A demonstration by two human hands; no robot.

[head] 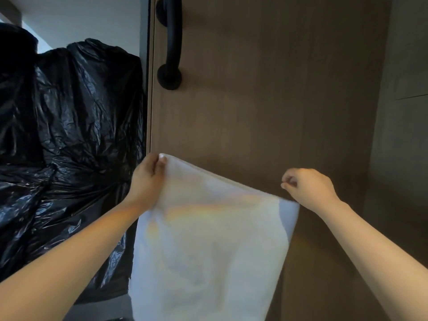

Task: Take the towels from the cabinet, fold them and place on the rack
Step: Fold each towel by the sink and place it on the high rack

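The left hand (pixel 148 179) pinches the top left corner of a white towel (pixel 208 246). The thumb and fingers (pixel 162 162) are shut tight on the cloth there, and the corner pokes up just past them. The right hand (pixel 308 187) is curled into a loose fist. Its fingertips are pressed together, but they sit a little apart from the towel's top right corner, which lies just under the wrist. If any cloth is caught in that hand, it is too small to see — so whether it holds the towel cannot be told.

The towel hangs down between both bare arms. Its top edge slopes from the high left corner down to the right. The cloth is smooth and flat, and it reaches past the bottom of the view. The right corner looks a bit folded over, with a paler blue strip showing.

Behind the towel stands a tall brown wooden door (pixel 266 89). It is shut. A long black handle (pixel 172 42) is fixed to it near the top left, going up and down.

To the left of the door sits a big heap of shiny black plastic bags (pixel 69 135) — all crinkled and bunched up. The left arm crosses in front of them. On the far right is a plain grey wall (pixel 400 147).
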